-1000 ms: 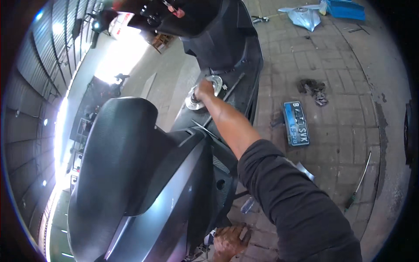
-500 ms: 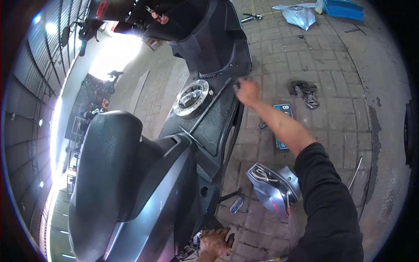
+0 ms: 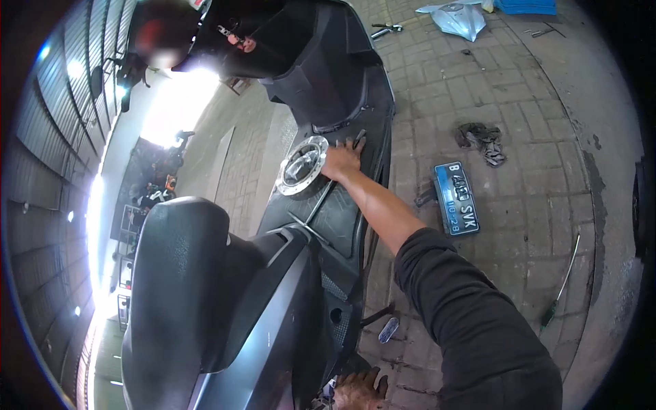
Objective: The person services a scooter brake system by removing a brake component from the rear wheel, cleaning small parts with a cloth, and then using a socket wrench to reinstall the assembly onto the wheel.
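My right hand point(image 3: 343, 161) reaches over the footboard point(image 3: 287, 205) of a grey scooter, fingers spread across the upper end of a T-handle wrench point(image 3: 316, 205). Its inner side is against or very close to a round metal dish point(image 3: 281, 179) with a shiny rim and clear contents that I cannot make out. Whether the fingers grip the wrench is not plain, but they look outstretched. Low in the picture my left hand point(image 3: 359, 391) is by the scooter's lower side, fingers apart; its palm is partly out of sight.
The scooter seat point(image 3: 174, 273) fills the left. On the paving lie a licence plate point(image 3: 456, 198), a dark rag point(image 3: 484, 143), a green-handled screwdriver point(image 3: 550, 314), a small oval piece point(image 3: 389, 330), pliers point(image 3: 386, 31) and a pale plastic bag point(image 3: 461, 20).
My right hand has moved left from the footboard's outer edge to beside the dish. My sleeve now covers where the silver body panel lay. The screwdriver handle has come into sight.
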The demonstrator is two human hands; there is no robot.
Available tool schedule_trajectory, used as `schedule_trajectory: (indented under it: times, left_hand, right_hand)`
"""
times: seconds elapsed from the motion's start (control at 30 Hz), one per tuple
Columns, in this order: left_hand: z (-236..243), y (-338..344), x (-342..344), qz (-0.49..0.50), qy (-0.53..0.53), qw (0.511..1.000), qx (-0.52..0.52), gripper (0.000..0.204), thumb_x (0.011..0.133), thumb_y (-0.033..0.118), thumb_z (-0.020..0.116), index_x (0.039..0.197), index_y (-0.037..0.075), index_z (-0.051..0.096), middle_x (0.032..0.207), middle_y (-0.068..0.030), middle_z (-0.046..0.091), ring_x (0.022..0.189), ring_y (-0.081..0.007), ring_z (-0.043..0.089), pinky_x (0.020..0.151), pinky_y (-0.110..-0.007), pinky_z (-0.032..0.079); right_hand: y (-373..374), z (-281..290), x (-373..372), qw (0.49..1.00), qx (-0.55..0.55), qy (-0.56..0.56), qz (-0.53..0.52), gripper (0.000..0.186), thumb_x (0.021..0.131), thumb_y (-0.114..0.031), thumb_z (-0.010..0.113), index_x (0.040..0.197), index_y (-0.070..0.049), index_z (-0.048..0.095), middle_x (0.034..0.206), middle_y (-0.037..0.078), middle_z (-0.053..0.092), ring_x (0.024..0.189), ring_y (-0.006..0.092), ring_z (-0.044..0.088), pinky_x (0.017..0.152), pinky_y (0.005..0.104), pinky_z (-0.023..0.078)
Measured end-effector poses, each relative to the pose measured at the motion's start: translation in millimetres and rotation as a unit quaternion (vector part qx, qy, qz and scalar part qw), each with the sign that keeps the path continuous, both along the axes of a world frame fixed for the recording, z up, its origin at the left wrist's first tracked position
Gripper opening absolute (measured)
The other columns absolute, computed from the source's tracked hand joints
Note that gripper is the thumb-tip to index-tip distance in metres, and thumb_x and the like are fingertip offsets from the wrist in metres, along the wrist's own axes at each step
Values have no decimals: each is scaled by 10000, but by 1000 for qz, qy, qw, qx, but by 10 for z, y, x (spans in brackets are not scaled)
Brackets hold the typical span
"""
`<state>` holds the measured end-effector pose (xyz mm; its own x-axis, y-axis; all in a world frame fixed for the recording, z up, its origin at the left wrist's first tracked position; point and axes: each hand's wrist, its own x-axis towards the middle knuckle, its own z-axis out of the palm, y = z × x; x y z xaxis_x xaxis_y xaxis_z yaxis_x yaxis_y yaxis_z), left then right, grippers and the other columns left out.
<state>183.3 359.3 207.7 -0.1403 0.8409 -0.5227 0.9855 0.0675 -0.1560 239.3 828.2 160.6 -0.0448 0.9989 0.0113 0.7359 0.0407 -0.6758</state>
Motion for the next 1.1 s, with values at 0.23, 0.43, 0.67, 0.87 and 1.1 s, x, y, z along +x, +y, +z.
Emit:
schedule_trajectory:
  times: [0.23, 0.43, 0.67, 0.87, 1.1]
  left_hand:
    - [-162, -118, -144, -10, -11, 999, 48, 408, 838, 436, 406, 1101, 172, 572, 1116, -95, 576, 1066, -273, 513, 953, -454, 330]
    - [-183, -128, -172, -30, 4, 999, 27, 368, 827, 410, 449, 1055, 157, 586, 1049, -112, 602, 1003, -286, 551, 911, -466, 369]
    - [-160, -54, -147, -56, -11, 997, 54, 370, 821, 416, 457, 1061, 165, 583, 1060, -106, 598, 1007, -282, 550, 895, -505, 364]
    - [-135, -43, -162, -12, -8, 1000, 17, 388, 826, 422, 441, 1087, 162, 566, 1074, -103, 590, 1036, -289, 530, 905, -510, 352]
    - [-197, 1, -176, -14, -30, 999, 21, 398, 835, 406, 437, 1123, 149, 534, 1095, -120, 571, 1050, -306, 510, 908, -516, 342]
  right_hand:
    - [11, 59, 54, 999, -28, -32, 2, 586, 752, -361, 495, 1276, -109, 424, 1396, 108, 286, 1314, 312, 182, 1004, 625, -42]
    - [244, -111, -17, 1000, -18, -5, -22, 521, 815, -444, 431, 1242, -150, 475, 1401, 106, 274, 1317, 335, 150, 1001, 626, -36]
    - [347, -162, -11, 998, -13, -35, -56, 463, 830, -408, 416, 1191, -141, 528, 1389, 105, 297, 1305, 331, 186, 1002, 629, -20]
    - [227, -29, -58, 992, 30, -124, -1, 702, 750, -536, 453, 1299, -102, 391, 1413, 138, 234, 1323, 328, 136, 997, 628, -61]
    - [681, -214, -15, 988, 28, -118, 98, 885, 649, -562, 580, 1354, -117, 281, 1406, 133, 253, 1322, 324, 149, 998, 639, 24]
